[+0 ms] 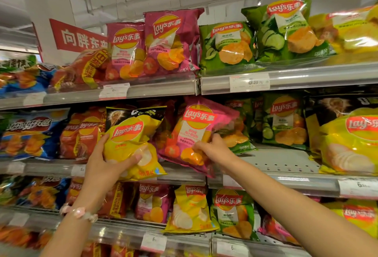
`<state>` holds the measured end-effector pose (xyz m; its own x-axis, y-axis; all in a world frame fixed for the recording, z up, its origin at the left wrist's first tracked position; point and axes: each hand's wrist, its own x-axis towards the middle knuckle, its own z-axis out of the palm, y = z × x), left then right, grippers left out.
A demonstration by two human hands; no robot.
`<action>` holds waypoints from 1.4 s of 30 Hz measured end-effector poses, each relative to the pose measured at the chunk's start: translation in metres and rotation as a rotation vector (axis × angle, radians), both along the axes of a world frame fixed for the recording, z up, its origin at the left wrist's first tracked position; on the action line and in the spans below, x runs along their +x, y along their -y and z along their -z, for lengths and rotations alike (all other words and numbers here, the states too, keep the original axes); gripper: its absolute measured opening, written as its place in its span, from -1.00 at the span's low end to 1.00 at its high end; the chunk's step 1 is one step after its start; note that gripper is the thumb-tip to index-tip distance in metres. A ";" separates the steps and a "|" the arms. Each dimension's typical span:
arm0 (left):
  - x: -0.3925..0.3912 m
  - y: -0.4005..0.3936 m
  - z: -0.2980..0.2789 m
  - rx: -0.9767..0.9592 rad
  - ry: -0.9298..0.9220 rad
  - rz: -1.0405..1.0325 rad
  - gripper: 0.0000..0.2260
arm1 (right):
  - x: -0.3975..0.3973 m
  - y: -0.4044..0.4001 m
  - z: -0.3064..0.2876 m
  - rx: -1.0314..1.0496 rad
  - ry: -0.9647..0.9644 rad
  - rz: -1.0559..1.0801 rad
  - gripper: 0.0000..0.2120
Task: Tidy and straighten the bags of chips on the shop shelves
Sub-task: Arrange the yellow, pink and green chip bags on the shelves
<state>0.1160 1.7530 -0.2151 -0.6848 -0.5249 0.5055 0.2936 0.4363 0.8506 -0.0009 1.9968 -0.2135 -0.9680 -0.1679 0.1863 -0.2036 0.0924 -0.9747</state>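
At the centre of the frame we have both hands on the middle shelf (282, 160): our left hand (106, 160) cups the yellow bag (131, 134) from below, thumb across its front, apparently to lift it clear of the pink row. Our right hand (212, 148) pinches the tilted pink bag (192, 130) at its lower right edge, probably to swing it upright beside the green bags (284, 121) at right.
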 end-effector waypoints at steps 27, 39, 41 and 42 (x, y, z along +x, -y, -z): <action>-0.006 -0.054 0.009 -0.072 -0.094 0.167 -0.05 | 0.004 0.015 -0.015 0.199 -0.310 0.017 -0.36; -0.022 -0.138 0.012 -0.200 -0.068 0.318 0.10 | 0.031 -0.055 -0.029 -0.059 -0.109 -0.051 0.24; -0.024 -0.150 0.012 -0.224 -0.061 0.351 0.09 | 0.034 -0.073 -0.031 -0.083 -0.118 -0.025 0.17; -0.025 -0.157 0.012 -0.233 -0.059 0.364 0.09 | 0.036 -0.081 -0.032 -0.095 -0.121 -0.007 0.10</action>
<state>0.0907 1.9102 -0.2275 -0.7702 -0.1215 0.6262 0.5093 0.4738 0.7184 0.0352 2.0781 -0.1814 -0.9363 -0.1508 0.3173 -0.3209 -0.0006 -0.9471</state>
